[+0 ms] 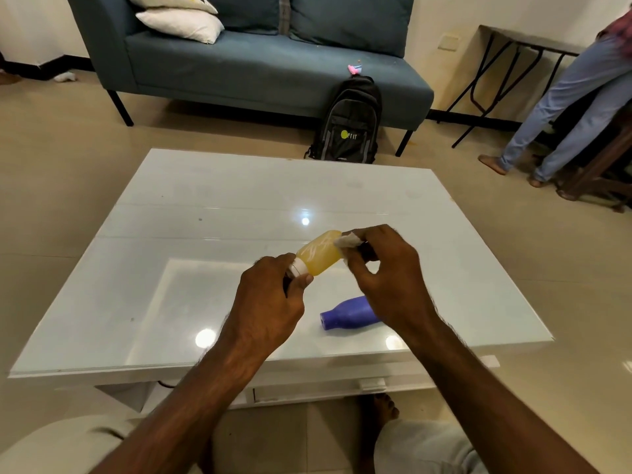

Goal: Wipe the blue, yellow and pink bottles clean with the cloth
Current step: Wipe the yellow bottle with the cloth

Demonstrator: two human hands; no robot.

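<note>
My left hand (273, 295) grips the white cap end of the yellow bottle (319, 253), holding it tilted above the white glass table (171, 268). My right hand (386, 271) pinches a small white cloth (347, 240) against the bottle's far end. The blue bottle (345, 313) lies on its side on the table below my right hand, partly hidden by my wrist. No pink bottle is visible.
A blue sofa (256, 63) with pillows stands beyond the table, a black backpack (349, 124) leaning against it. A person's legs (564, 107) and a folding table (506, 73) are at the far right. My knees are below the table's near edge.
</note>
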